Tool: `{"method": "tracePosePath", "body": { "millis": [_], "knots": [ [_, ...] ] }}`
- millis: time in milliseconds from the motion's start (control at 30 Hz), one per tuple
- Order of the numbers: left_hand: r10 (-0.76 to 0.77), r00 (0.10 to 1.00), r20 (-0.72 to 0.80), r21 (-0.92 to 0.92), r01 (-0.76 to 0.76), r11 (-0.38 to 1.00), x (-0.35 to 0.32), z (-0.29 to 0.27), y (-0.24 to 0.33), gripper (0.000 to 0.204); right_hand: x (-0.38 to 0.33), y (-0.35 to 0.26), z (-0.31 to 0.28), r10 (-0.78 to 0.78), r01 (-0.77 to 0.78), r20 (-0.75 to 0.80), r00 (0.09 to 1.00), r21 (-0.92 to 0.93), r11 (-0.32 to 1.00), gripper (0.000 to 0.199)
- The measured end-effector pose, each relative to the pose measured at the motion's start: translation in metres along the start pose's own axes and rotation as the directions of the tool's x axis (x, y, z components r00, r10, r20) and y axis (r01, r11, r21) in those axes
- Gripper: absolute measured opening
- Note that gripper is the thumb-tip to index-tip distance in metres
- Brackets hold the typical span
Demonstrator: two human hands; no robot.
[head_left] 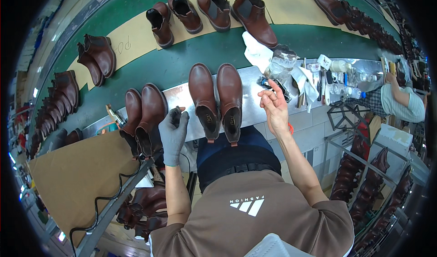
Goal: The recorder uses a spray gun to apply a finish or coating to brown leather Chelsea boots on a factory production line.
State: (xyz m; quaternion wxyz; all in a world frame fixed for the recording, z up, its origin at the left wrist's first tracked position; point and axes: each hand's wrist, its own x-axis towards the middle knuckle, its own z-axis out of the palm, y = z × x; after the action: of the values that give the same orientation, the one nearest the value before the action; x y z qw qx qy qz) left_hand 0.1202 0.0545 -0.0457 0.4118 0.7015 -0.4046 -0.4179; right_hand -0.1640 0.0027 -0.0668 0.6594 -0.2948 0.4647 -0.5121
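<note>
A pair of brown ankle boots (203,92) stands upright in front of me on a metal work surface, toes pointing away. My left hand (173,132), in a grey glove, hovers between this pair and another pair of brown boots (150,107) on the left. Its fingers are loosely bent and apart, and I see nothing in them. To the right of the middle pair, my bare right hand (274,108) is raised with the index finger stretched out and the others partly curled. It appears to hold nothing. Behind its fingertips lies a small dark object (284,93), partly hidden.
Beyond the work surface runs a green conveyor (218,43) with cardboard sheets and several boots. White cloths (258,52), tools and plastic bottles (340,66) lie to the right. Cardboard (82,184) covers the left side. Shoe racks (359,170) and another person (403,102) are at the right.
</note>
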Motion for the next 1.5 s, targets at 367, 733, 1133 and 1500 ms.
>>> {"method": "tracePosePath", "body": {
  "millis": [367,733,1133,1500],
  "knots": [
    [0.022,0.995,-0.098,-0.003,-0.022,1.0,-0.019,0.006,-0.011,0.019,0.0,-0.004,-0.005,0.024,-0.027,-0.036,0.999,-0.095,0.995,0.053],
    [-0.053,0.98,-0.194,0.205,0.093,0.974,-0.071,0.008,-0.059,0.027,-0.012,-0.012,0.003,0.112,-0.086,0.131,0.985,-0.191,0.978,0.047],
    [-0.234,0.925,-0.299,0.184,0.297,0.937,-0.134,0.023,-0.095,0.027,-0.01,-0.005,0.012,0.15,-0.047,0.247,0.957,-0.379,0.924,0.048],
    [-0.772,0.545,-0.328,-0.69,0.42,0.589,-0.282,0.057,-0.223,0.017,-0.017,0.002,-0.007,0.245,-0.093,0.383,0.891,-0.374,0.923,0.044]
  ]
}}
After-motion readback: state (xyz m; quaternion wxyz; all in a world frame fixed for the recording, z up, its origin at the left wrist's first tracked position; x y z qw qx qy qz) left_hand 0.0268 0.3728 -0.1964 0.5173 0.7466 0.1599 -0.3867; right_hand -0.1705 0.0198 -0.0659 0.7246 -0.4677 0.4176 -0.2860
